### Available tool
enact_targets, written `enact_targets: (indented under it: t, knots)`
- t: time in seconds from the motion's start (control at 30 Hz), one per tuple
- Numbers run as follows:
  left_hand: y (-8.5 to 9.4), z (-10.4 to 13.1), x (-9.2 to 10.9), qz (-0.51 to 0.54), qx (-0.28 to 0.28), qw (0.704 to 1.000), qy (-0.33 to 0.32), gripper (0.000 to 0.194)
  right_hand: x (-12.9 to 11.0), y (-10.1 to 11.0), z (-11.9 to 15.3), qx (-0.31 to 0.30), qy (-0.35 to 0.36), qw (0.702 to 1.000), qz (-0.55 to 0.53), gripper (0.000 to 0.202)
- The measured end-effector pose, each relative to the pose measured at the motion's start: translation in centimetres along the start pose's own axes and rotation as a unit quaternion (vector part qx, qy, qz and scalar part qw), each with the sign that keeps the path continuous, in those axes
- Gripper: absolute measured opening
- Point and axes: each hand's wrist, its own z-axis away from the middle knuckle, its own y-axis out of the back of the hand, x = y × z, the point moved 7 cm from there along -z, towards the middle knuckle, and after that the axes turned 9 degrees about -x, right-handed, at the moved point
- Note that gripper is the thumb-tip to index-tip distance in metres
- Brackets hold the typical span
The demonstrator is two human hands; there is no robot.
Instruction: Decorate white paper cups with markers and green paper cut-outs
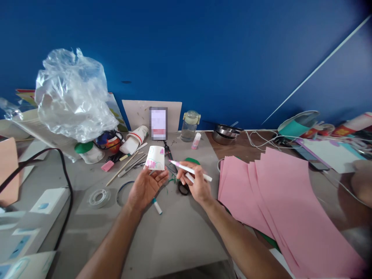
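Note:
A white paper cup (pixel 155 157) with pink and green marks on its side rests in my left hand (pixel 147 186), held from below. My right hand (pixel 198 183) grips a white marker (pixel 188 167), its pink tip pointing left towards the cup but apart from it. A second white piece, perhaps the marker's cap, shows between the fingers of that hand. Black-handled scissors (pixel 183 188) lie on the table beside my right hand. Below the cup, a white marker with a blue end (pixel 157 206) lies on the grey table (pixel 174 240).
Pink paper sheets (pixel 285 193) spread at the right. Behind are a glass jar (pixel 190 126), a glue bottle (pixel 196 141), a phone (pixel 158 123) and metal bowls (pixel 225 134). Clear tape (pixel 99 198), sticks (pixel 122 167), a black cable (pixel 68 182) and a plastic bag (pixel 74 97) are at the left.

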Motion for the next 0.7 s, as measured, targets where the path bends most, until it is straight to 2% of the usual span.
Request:
enact_targets:
  t: [0.2, 0.4, 0.57, 0.7]
  knots:
    - [0.1, -0.1, -0.4, -0.004, -0.016, 1.000, 0.007, 0.021, -0.3, -1.7, 0.4, -0.050, -0.013, 0.997, 0.064, 0.028]
    - [0.1, -0.1, -0.4, -0.001, -0.009, 1.000, 0.006, 0.019, -0.2, -1.5, 0.4, -0.047, -0.017, 0.995, 0.090, 0.026]
    - [-0.1, -0.1, -0.3, 0.000, -0.019, 1.000, 0.001, 0.016, 0.2, -1.8, 0.5, -0.078, -0.040, 0.990, 0.112, 0.026]
    - [-0.1, -0.1, -0.4, -0.004, -0.018, 1.000, 0.003, 0.018, 0.1, -1.6, 0.4, -0.062, -0.037, 0.992, 0.099, 0.026]
